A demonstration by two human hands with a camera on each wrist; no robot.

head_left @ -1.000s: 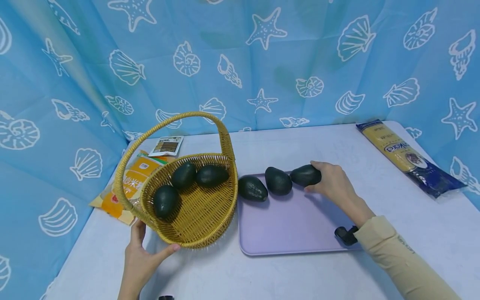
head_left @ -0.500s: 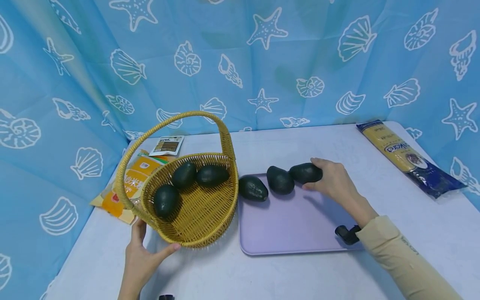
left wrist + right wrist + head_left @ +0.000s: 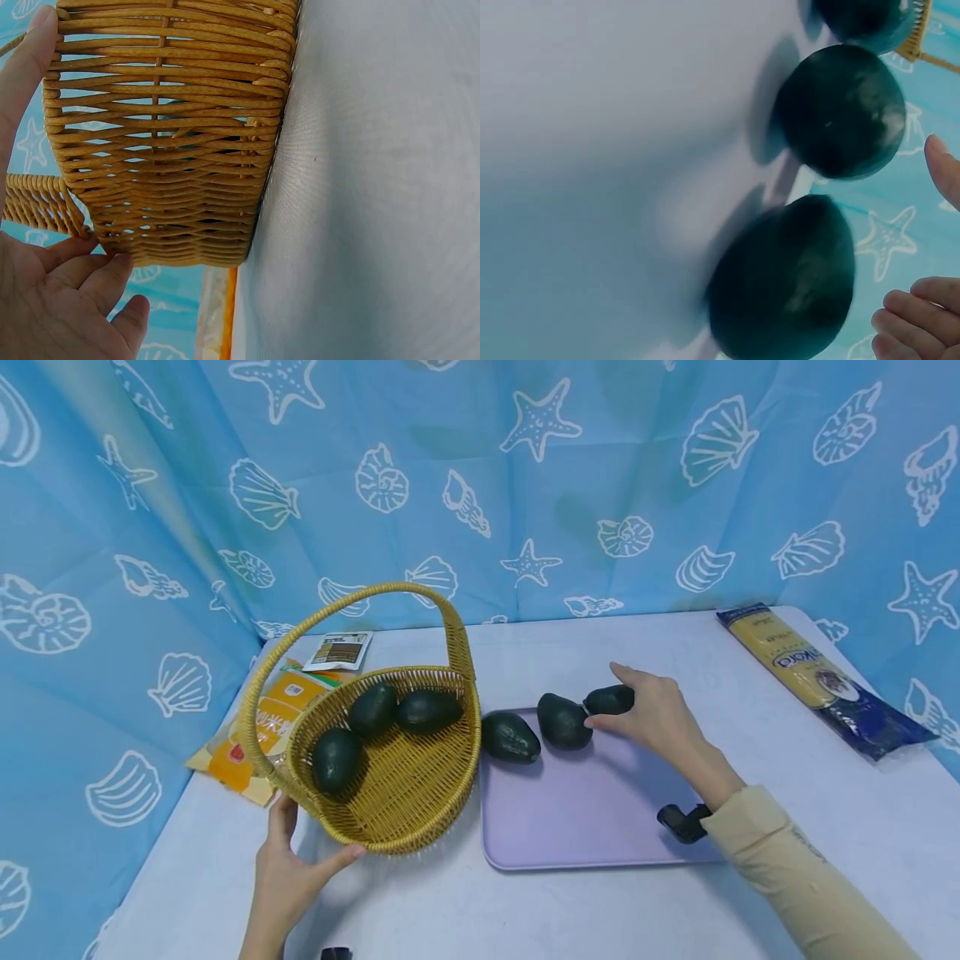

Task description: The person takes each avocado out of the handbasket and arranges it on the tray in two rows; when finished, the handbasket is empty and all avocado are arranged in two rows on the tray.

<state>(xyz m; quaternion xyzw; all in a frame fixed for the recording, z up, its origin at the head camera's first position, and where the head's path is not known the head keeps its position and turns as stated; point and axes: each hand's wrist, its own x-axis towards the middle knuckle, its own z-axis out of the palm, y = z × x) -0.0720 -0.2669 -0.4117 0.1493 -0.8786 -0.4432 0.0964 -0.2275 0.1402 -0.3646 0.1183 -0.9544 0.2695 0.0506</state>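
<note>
A yellow wicker basket (image 3: 405,785) with a tall handle stands at left, with three dark green avocados (image 3: 337,762) inside. My left hand (image 3: 288,872) holds its near left end, thumb at the rim; the left wrist view shows fingertips against the woven wall (image 3: 172,150). Three more avocados lie in a row along the far edge of a lilac tray (image 3: 570,818). The rightmost avocado (image 3: 609,700) is partly hidden behind my right hand (image 3: 660,710). In the right wrist view that hand's fingers (image 3: 911,322) are apart from the avocado (image 3: 784,281), thumb spread away.
Left of the basket lie orange food packets (image 3: 277,718) and a small white-and-brown sachet (image 3: 339,651). A long yellow-and-blue pasta bag (image 3: 817,677) lies at the right rear. A blue shell-print curtain (image 3: 480,485) stands behind and left of the white table.
My right hand has let go of the rightmost avocado, its thumb and fingers spreading apart. The middle avocado shifted slightly right. My left hand and the basket stay about where they were.
</note>
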